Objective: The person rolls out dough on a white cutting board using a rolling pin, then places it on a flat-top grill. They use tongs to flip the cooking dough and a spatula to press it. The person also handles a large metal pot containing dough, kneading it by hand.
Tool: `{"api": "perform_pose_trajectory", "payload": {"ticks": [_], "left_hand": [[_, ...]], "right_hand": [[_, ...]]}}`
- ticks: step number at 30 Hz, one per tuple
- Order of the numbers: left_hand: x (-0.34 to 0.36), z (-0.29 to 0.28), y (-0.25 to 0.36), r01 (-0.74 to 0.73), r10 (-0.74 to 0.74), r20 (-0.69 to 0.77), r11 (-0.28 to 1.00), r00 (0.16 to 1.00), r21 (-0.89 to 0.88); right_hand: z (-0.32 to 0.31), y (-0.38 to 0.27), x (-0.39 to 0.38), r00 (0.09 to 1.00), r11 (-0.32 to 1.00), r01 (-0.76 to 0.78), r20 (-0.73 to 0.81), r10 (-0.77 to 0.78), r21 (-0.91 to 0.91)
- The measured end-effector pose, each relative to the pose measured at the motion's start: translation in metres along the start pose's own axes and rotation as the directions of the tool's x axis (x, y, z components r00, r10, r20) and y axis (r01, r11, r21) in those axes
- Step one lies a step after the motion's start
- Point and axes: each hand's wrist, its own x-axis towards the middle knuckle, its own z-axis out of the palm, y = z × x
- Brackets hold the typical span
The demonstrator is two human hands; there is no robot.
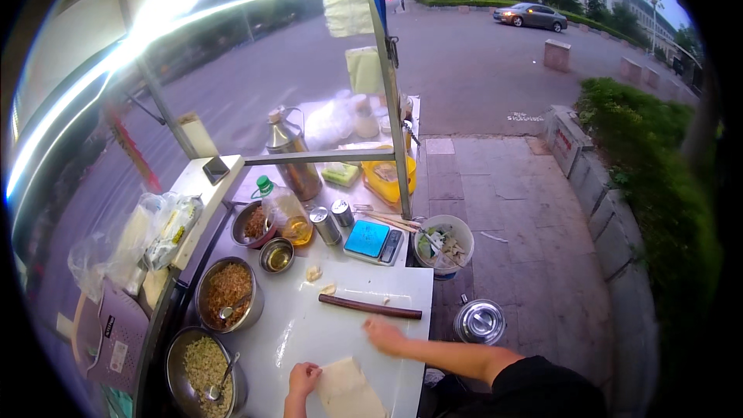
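Observation:
My left hand (pixel 303 379) is closed at the upper-left corner of a pale, thin dough sheet (pixel 350 387), which lies on the white work board (pixel 279 348). My right hand (pixel 383 334) is up and to the right of the sheet, fingers curled; whether anything is in them is unclear. Just above it lies a dark wooden rolling pin (pixel 370 308), with small dough scraps (pixel 313 272) beyond. Steel bowls of brownish filling (pixel 228 290) and pale chopped filling (pixel 197 364) stand along the board's left.
Behind the board are a blue-topped scale (pixel 366 238), metal shakers (pixel 325 226), an oil bottle (pixel 290 220) and a thermos (pixel 290 162). A bucket (pixel 441 244) and steel kettle (pixel 480 321) stand right of the stall. Plastic bags (pixel 131 240) sit left. A car (pixel 530 17) is on the road.

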Motion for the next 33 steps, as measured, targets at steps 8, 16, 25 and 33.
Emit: {"api": "perform_pose_trajectory", "payload": {"ticks": [8, 16, 25, 33], "left_hand": [[0.024, -0.006, 0.000, 0.223, -0.268, 0.259, 0.956, 0.928, 0.192], [0.006, -0.006, 0.006, 0.145, -0.151, 0.137, 0.988, 0.979, 0.053], [0.015, -0.005, 0.007, 0.046, -0.066, 0.336, 0.997, 0.940, 0.067], [-0.024, -0.003, 0.007, -0.155, 0.160, 0.231, 0.987, 0.960, -0.041]], "right_hand": [[0.049, -0.070, -0.009, 0.905, 0.951, 0.117, 0.425, 0.016, -0.284], [0.048, -0.100, -0.015, 0.943, 0.913, 0.142, 0.332, -0.008, -0.383], [0.068, -0.079, -0.008, 0.860, 0.959, -0.090, 0.465, 0.210, -0.267], [0.065, -0.065, -0.034, 0.917, 0.973, 0.086, 0.399, 0.006, -0.213]]}}
